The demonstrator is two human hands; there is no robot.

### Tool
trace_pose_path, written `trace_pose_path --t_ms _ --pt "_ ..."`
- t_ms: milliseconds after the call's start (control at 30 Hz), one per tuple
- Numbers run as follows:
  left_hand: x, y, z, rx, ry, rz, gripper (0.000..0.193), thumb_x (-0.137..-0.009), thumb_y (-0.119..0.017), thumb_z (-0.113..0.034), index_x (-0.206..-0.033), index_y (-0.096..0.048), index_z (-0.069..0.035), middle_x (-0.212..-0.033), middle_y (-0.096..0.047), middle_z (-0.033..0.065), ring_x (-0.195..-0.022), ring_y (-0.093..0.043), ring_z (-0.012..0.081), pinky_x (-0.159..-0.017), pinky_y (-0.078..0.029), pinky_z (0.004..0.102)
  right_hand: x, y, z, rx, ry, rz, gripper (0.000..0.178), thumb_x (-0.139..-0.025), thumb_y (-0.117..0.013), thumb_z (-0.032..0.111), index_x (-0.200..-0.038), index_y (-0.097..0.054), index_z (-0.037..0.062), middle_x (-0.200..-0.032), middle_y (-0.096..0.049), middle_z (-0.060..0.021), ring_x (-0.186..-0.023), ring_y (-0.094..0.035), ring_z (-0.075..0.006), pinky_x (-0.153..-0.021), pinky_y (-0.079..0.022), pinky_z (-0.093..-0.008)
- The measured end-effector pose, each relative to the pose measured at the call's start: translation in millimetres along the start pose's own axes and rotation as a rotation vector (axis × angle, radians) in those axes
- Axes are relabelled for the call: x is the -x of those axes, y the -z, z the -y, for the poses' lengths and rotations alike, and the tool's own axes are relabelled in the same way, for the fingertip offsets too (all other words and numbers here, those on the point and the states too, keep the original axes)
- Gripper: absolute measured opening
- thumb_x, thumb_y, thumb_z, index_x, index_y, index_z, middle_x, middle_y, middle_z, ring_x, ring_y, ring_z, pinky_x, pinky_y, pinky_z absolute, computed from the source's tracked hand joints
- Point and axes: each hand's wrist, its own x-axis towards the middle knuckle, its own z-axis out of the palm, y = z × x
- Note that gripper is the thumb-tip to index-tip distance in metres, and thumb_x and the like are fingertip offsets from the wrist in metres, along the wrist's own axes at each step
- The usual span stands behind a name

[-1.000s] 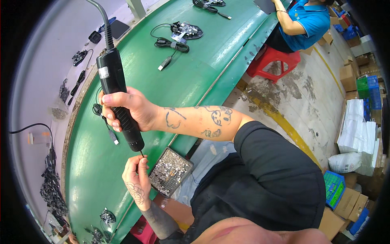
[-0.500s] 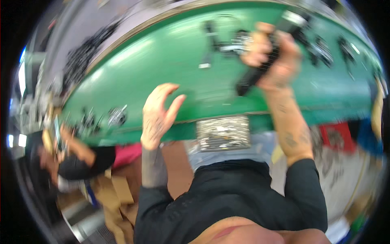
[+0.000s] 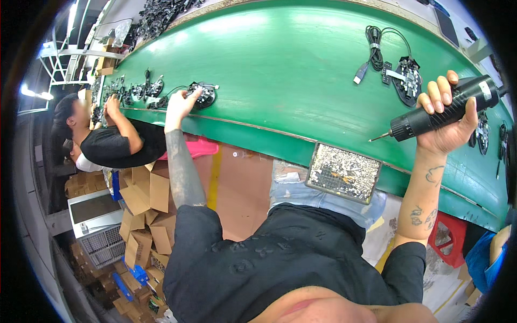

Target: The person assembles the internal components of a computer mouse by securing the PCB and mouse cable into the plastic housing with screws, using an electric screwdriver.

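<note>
Holding a thick black cylindrical electric screwdriver (image 3: 417,122) in the right hand (image 3: 452,116), with fingers wrapped round the barrel. Pointing its thin metal bit (image 3: 381,137) leftward over the near-right part of the green tabletop (image 3: 269,64), apart from both shells. Reaching with the left hand (image 3: 180,107) to a dark rounded shell with exposed silvery parts (image 3: 207,99), just inside the near edge toward the left end; can't tell whether pinched or only touched.

Judged part-done: bare electronics on that shell and on a second dark shell with circuit board and pale ribbon (image 3: 407,81) toward the far-right side, with no top cover visible on either. Not driving anything now, going by the bit's spot. Plenty of small loose silvery and dark parts (image 3: 350,164) left in a black rectangular tray (image 3: 337,194) overlapping the near edge. Can't sort finished from unfinished in the cluster of dark cabled parts (image 3: 137,92) at the left end.

Widest room between the two shells, back to the far edge. Tighter right, by the coiled black cable (image 3: 373,46), and left, near a black-shirted co-worker (image 3: 116,145).
</note>
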Motion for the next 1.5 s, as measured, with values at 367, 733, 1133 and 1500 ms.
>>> trace_pose_path --t_ms 367,733,1133,1500 --pt "95 -44 -211 0.342 -0.727 0.067 0.061 -0.078 -0.071 -0.039 -0.125 -0.054 -0.003 -0.102 -0.056 0.0174 -0.093 -0.058 0.0307 -0.084 -0.047 0.0367 -10 3 -11 0.169 0.088 0.001 0.04 -0.087 -0.058 0.04 -0.106 -0.054 0.0055 -0.076 -0.048 -0.004 -0.067 -0.045 -0.0149 -0.061 -0.041 -0.0301" --pt "112 -65 -291 0.491 -0.98 0.276 0.053 -0.077 -0.074 -0.029 -0.12 -0.054 -0.005 -0.093 -0.065 0.0169 -0.084 -0.064 0.0304 -0.076 -0.049 0.0371 -33 -23 -72 0.629 0.246 -0.016 0.031 -0.088 -0.06 0.012 -0.111 -0.045 0.0006 -0.071 -0.053 -0.007 -0.058 -0.054 -0.0164 -0.054 -0.047 -0.0296" --pt "121 -61 -297 0.447 -0.948 0.298 0.05 -0.076 -0.072 -0.033 -0.114 -0.054 -0.006 -0.094 -0.066 0.0158 -0.089 -0.064 0.0321 -0.077 -0.049 0.0403 -29 -17 -79 0.686 0.225 0.03 0.031 -0.087 -0.06 0.008 -0.111 -0.043 -0.003 -0.072 -0.054 -0.0073 -0.058 -0.054 -0.0162 -0.055 -0.047 -0.0295" --pt "119 -71 -300 0.475 -1.032 0.229 0.05 -0.078 -0.069 -0.037 -0.115 -0.053 -0.006 -0.096 -0.065 0.0155 -0.09 -0.063 0.0326 -0.079 -0.049 0.0409 -24 -15 -83 0.709 0.144 -0.027 0.026 -0.082 -0.068 0.001 -0.103 -0.051 -0.0007 -0.078 -0.06 -0.0055 -0.063 -0.058 -0.0127 -0.058 -0.048 -0.0268"
